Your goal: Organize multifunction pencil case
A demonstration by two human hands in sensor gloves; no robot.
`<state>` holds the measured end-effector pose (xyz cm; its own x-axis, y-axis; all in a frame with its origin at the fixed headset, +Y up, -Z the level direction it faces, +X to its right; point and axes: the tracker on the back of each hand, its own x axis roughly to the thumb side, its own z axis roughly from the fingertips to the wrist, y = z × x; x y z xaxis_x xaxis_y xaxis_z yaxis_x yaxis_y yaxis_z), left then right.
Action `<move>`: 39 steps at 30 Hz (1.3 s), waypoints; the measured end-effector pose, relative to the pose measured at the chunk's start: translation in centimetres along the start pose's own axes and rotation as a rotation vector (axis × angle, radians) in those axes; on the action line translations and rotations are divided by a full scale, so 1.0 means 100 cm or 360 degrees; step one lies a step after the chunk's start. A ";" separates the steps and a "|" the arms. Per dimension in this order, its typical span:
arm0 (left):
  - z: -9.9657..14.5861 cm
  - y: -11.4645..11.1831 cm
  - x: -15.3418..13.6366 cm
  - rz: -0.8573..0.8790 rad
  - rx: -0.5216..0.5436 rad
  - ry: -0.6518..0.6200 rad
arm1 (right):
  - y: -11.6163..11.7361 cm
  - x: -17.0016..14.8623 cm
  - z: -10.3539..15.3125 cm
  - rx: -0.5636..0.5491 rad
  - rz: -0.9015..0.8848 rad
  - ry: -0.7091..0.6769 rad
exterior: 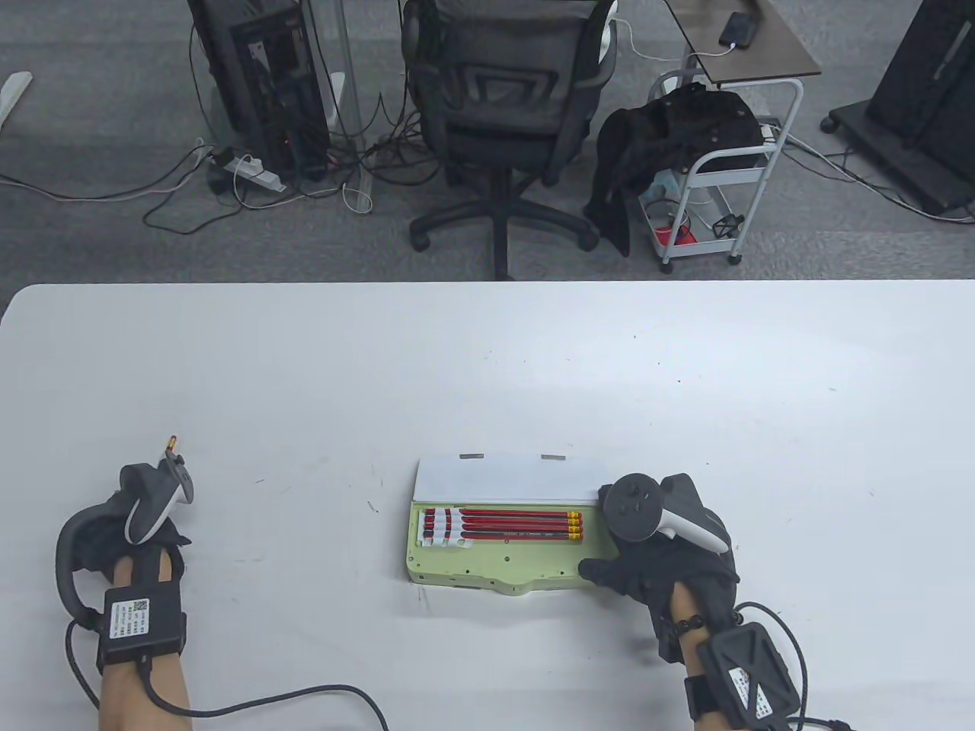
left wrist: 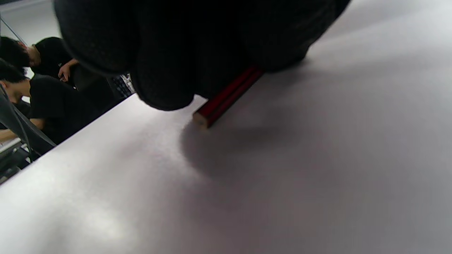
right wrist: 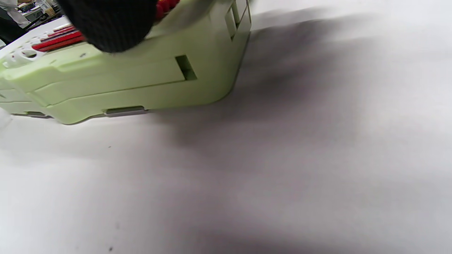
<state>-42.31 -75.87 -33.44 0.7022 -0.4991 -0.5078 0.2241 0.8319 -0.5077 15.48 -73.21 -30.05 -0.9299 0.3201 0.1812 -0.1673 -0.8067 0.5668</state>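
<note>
A pale green pencil case (exterior: 487, 567) lies open near the table's front, its white lid (exterior: 506, 480) folded back. Several red pencils (exterior: 506, 525) lie side by side in its tray. My right hand (exterior: 647, 560) grips the case's right end, thumb on the front rim. In the right wrist view a gloved fingertip (right wrist: 109, 24) rests on the case (right wrist: 141, 81). My left hand (exterior: 145, 521), far left of the case, holds another red pencil whose eraser end (exterior: 173, 440) pokes out beyond the tracker. In the left wrist view curled fingers (left wrist: 176, 46) cover that pencil (left wrist: 229, 95) on the table.
The white table (exterior: 487, 365) stretches wide around the case. Beyond its far edge stand an office chair (exterior: 506, 114) and a white cart (exterior: 716, 183). Cables trail from both wrists at the front edge. Seated people (left wrist: 42, 81) show past the table in the left wrist view.
</note>
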 end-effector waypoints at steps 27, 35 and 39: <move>0.120 0.068 0.058 0.0449 0.0643 -0.0912 | 0.002 0.004 -0.001 0.0000 0.0028 0.0004; 0.210 0.082 0.107 0.0471 0.0965 -0.1481 | 0.002 0.005 -0.001 -0.0010 0.0033 0.0006; 0.232 0.067 0.130 0.0443 0.1163 -0.1672 | 0.002 0.005 0.000 -0.0024 0.0035 0.0007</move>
<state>-15.95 -71.13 -27.31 0.8983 -0.1402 0.4165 0.0663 0.9802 0.1868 15.00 -73.25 -29.89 -0.9347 0.3003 0.1900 -0.1519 -0.8210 0.5503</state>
